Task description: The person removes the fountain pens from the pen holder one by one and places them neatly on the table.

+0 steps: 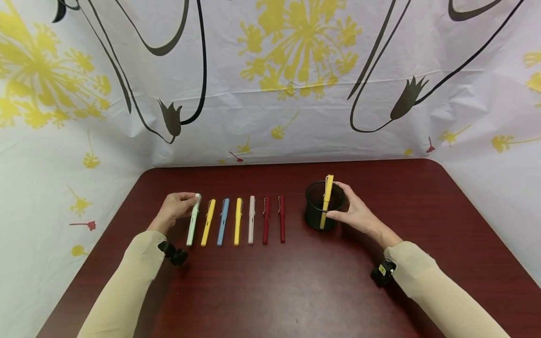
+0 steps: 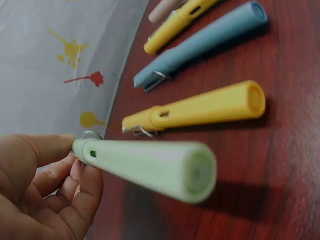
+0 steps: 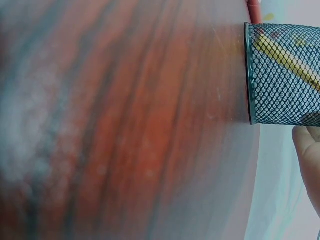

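Observation:
At the left end of a row of pens, my left hand (image 1: 176,208) pinches a mint green fountain pen (image 1: 192,223) by its cap end, near the metal clip. The left wrist view shows thumb and fingers on that pen (image 2: 140,159), its barrel end pointing toward the camera. My right hand (image 1: 359,216) grips the side of a black mesh pen holder (image 1: 313,215), with the thumb near the front and fingers behind the rim. A yellow pen (image 1: 328,190) leans upright inside the holder; the mesh (image 3: 280,100) shows it through the wall.
Right of the green pen lie a yellow pen (image 1: 208,224), a blue pen (image 1: 223,223), another yellow pen (image 1: 238,221), a pale pink pen (image 1: 251,220) and two dark red pens (image 1: 266,223). A patterned white cloth (image 1: 203,141) hangs behind the dark wooden table (image 1: 270,291).

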The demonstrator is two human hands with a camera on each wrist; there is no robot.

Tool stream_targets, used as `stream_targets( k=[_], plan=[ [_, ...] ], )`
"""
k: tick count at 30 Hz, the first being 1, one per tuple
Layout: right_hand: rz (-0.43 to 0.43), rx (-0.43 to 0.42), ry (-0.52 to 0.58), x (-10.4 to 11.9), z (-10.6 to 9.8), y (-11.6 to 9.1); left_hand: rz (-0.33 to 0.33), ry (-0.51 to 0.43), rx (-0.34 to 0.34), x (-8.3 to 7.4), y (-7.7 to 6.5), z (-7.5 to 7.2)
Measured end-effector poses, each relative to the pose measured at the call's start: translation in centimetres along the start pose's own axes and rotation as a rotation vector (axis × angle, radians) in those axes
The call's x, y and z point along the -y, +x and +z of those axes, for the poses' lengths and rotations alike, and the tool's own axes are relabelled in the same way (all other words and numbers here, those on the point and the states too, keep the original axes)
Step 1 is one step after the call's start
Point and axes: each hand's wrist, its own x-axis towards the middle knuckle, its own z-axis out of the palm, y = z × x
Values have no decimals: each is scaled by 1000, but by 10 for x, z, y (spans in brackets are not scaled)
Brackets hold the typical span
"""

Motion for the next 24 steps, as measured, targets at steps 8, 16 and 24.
stream_targets(
  k=[8,16,24],
  plan=[
    [-14,-6,2,0,0,0,-1,62,-21,8,2,4],
    [-10,-6,-2,1,0,-1,15,114,-43,12,6,9],
    [-2,-7,-14,1,0,-2,19,143,-49,14,9,13]
  ],
)
